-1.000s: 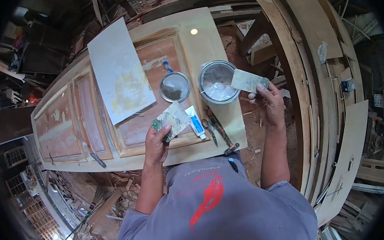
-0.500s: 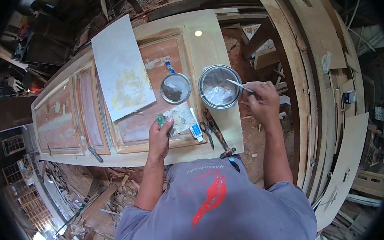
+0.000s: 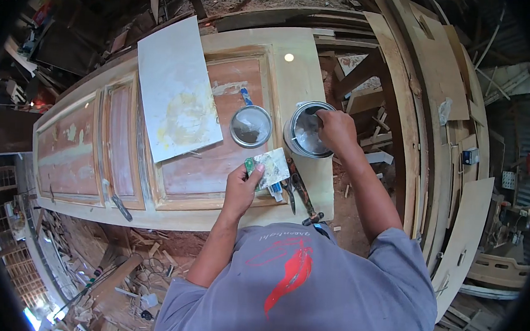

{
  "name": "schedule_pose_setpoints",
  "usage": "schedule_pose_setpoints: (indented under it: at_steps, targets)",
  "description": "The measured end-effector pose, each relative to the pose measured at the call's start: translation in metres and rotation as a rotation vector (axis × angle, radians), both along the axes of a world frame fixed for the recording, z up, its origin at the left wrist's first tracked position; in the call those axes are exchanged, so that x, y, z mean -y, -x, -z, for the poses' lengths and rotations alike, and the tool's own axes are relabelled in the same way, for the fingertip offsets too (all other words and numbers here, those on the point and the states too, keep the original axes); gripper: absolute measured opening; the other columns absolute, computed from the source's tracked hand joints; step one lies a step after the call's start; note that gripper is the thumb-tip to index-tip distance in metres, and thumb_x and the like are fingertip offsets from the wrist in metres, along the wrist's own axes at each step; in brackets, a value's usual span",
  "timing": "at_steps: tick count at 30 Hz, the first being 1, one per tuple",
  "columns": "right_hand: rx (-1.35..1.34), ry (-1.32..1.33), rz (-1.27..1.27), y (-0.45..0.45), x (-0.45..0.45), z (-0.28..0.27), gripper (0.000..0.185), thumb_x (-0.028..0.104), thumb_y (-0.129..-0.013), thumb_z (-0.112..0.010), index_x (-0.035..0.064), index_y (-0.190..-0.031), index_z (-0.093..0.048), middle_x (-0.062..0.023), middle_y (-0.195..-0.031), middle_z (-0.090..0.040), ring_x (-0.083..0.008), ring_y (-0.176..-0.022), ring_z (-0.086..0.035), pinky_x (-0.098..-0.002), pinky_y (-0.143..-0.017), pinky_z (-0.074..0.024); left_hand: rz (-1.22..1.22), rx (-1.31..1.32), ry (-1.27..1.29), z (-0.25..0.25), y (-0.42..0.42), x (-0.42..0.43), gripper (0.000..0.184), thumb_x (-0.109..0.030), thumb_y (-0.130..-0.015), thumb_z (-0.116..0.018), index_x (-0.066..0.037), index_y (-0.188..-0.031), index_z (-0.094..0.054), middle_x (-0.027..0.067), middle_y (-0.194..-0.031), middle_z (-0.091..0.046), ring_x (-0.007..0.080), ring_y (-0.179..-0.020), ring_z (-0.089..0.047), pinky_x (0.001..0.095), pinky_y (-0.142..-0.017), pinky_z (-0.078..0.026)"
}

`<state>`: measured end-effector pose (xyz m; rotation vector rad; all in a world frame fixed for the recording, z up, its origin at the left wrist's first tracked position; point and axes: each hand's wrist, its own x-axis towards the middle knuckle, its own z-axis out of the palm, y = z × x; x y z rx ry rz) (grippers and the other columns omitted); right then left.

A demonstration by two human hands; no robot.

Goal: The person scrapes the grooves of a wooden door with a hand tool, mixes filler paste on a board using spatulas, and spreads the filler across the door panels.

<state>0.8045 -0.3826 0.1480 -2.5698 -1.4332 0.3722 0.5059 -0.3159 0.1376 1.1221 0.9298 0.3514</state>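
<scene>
My left hand [image 3: 242, 187] grips the green handle of a broad putty knife [image 3: 272, 168], its pale blade smeared with dried and fresh filler. My right hand [image 3: 338, 130] is closed at the mouth of an open metal can [image 3: 291, 137], fingers over the rim. The thin, pale-bladed tool it holds is hidden by the hand and can. Whitish paste shows inside the can. Left of the can lies a round metal lid [image 3: 251, 126], with a blue handle [image 3: 245, 94] beyond it. Partly under the putty knife is a blue and white tube [image 3: 275, 192].
A panelled wooden door [image 3: 185, 188] lies flat as the work surface. On it are a white board [image 3: 178, 99], a hammer [image 3: 302, 195], scissors [image 3: 291, 197] and another dark-handled tool [image 3: 121, 207]. Long planks [image 3: 421, 145] stand to the right; wood scraps litter the floor.
My right hand has lowered left into the can's mouth, and its tool has gone out of sight. My left hand and the putty knife have come closer to the can, which now tilts slightly.
</scene>
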Motion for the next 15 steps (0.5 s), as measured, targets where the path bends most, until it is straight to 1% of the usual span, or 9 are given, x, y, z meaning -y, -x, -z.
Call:
schedule_pose_setpoints:
  at_steps: [3, 6, 9, 12, 15]
  targets:
    - [-0.131, 0.001, -0.014, 0.001, -0.004, 0.001, 0.021, 0.013, -0.081, -0.068, 0.0086, -0.098, -0.08, -0.0201, -0.097, -0.075, -0.0419, -0.096, -0.072, -0.0521, -0.086, -0.0561, 0.021, -0.013, -0.016, 0.006, 0.002, -0.002, 0.027, -0.022, -0.106, -0.068, 0.002, -0.118, -0.074, 0.0015, -0.103, -0.074, 0.0071, -0.089, -0.063, 0.0271, -0.084, -0.052]
    - [-0.192, -0.033, -0.064, -0.002, -0.003, 0.003, 0.022, 0.014, -0.082, -0.069, 0.0057, -0.1, -0.079, -0.0229, -0.099, -0.075, -0.0431, -0.098, -0.072, -0.0518, -0.088, -0.0559, 0.015, 0.002, -0.021, 0.008, 0.0, -0.002, 0.028, -0.022, -0.107, -0.067, 0.002, -0.118, -0.075, 0.0026, -0.102, -0.075, 0.0074, -0.09, -0.063, 0.0272, -0.084, -0.052]
    - [-0.278, 0.048, -0.088, -0.009, -0.004, -0.002, 0.023, 0.016, -0.084, -0.073, 0.0039, -0.102, -0.079, -0.0241, -0.099, -0.075, -0.0436, -0.099, -0.071, -0.0504, -0.088, -0.056, 0.012, 0.016, -0.02, 0.008, -0.004, -0.004, 0.027, -0.021, -0.106, -0.067, 0.002, -0.118, -0.075, 0.0025, -0.102, -0.075, 0.0075, -0.089, -0.063, 0.0273, -0.083, -0.052]
    - [-0.469, 0.133, -0.058, -0.02, -0.003, -0.011, 0.027, 0.016, -0.082, -0.077, 0.0024, -0.105, -0.079, -0.0256, -0.101, -0.075, -0.0418, -0.097, -0.073, -0.0483, -0.086, -0.0561, 0.025, 0.016, -0.022, 0.011, -0.005, -0.006, 0.027, -0.021, -0.106, -0.067, 0.002, -0.119, -0.075, 0.0024, -0.102, -0.075, 0.0076, -0.09, -0.064, 0.0272, -0.083, -0.052]
    - [-0.611, 0.068, -0.008, -0.023, 0.005, -0.007, 0.028, 0.015, -0.084, -0.08, 0.0001, -0.108, -0.079, -0.0227, -0.095, -0.076, -0.0315, -0.087, -0.075, -0.0435, -0.081, -0.0563, 0.025, 0.018, 0.003, 0.007, -0.008, -0.008, 0.028, -0.021, -0.106, -0.067, 0.002, -0.12, -0.074, 0.0024, -0.102, -0.075, 0.0076, -0.089, -0.064, 0.0273, -0.083, -0.053]
